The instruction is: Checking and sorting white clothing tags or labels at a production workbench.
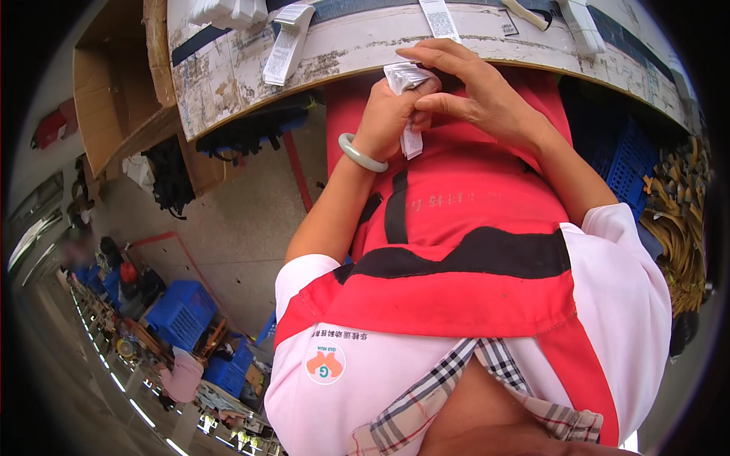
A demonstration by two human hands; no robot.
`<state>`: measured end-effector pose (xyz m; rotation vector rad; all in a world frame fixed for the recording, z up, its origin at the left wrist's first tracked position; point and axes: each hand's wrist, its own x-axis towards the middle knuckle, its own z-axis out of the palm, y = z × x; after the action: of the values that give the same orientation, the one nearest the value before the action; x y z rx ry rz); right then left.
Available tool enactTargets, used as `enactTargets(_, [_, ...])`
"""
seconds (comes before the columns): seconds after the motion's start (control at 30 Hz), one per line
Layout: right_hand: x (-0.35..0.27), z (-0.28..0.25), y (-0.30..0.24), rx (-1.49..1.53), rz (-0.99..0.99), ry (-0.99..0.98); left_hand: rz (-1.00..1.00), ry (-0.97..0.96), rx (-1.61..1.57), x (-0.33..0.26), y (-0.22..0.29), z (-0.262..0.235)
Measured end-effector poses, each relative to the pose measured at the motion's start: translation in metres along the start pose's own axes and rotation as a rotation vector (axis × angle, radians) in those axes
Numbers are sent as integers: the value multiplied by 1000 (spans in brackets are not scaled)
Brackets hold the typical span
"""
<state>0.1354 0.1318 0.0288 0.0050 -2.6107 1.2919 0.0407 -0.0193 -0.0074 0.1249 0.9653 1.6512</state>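
Close to the table's front edge, my left hand (pixel 385 115) is closed around a small bundle of white printed labels (pixel 406 77). The fanned top of the bundle sticks up above my fingers, and its lower end hangs below them. My right hand (pixel 487 93) is beside it, fingers stretched and apart. Its thumb and fingertips lie close to the bundle; whether they touch it I cannot tell. On the worn white table (pixel 228 85) lie a folded label strip (pixel 287 50) and another strip (pixel 439 18) straight ahead.
More label stacks (pixel 228 11) sit at the table's far left, with another stack (pixel 582 29) at right near a light-handled tool (pixel 526 13). An open cardboard box (pixel 122 99) stands left. Brownish-yellow straps (pixel 679 228) hang right by a blue basket (pixel 630 163). Blue crates (pixel 181 313) stand behind left.
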Motion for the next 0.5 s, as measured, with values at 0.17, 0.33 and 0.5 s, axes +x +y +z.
enactTargets(0.17, [9, -20, 5, 544, 406, -217, 25, -79, 249, -12, 8, 11])
enactTargets(0.33, [4, -11, 13, 582, 306, -34, -50, -128, 335, -5, 7, 4])
enactTargets(0.5, [28, -31, 40, 108, 154, 166, 47, 36, 475, 13, 23, 9])
